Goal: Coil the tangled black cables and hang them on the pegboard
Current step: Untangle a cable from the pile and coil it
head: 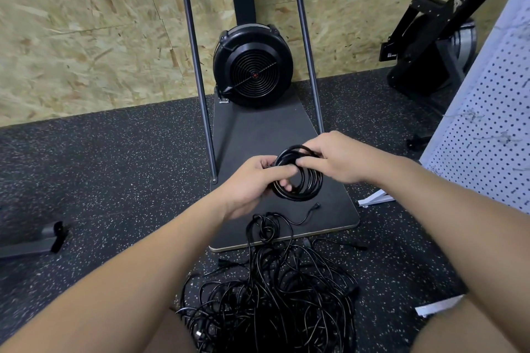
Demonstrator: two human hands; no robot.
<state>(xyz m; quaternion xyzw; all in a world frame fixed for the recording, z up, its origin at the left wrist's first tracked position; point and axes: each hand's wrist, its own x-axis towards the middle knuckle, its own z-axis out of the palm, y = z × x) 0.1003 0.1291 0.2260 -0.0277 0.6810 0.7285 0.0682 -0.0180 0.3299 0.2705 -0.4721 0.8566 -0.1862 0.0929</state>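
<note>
**Q:** What do the two hands hold?

**A:** A coiled black cable (301, 178), wound into a tidy ring of several glossy loops, held above the dark base plate (258, 135) of a fan machine (253, 66). The left hand (255, 180) grips the ring's left side, fingers curled through its centre. The right hand (335, 157) pinches the upper loops from above.

**Q:** Where is the remaining cable?

**A:** A tangled pile of black cables (275, 295) lies on the speckled rubber floor (114, 166), between the person's forearms; thin, shiny strands overlap without order, and one plug end (315, 206) rests on the base plate. The white pegboard (493, 123) stands at the right edge, well apart from the coil.
</note>
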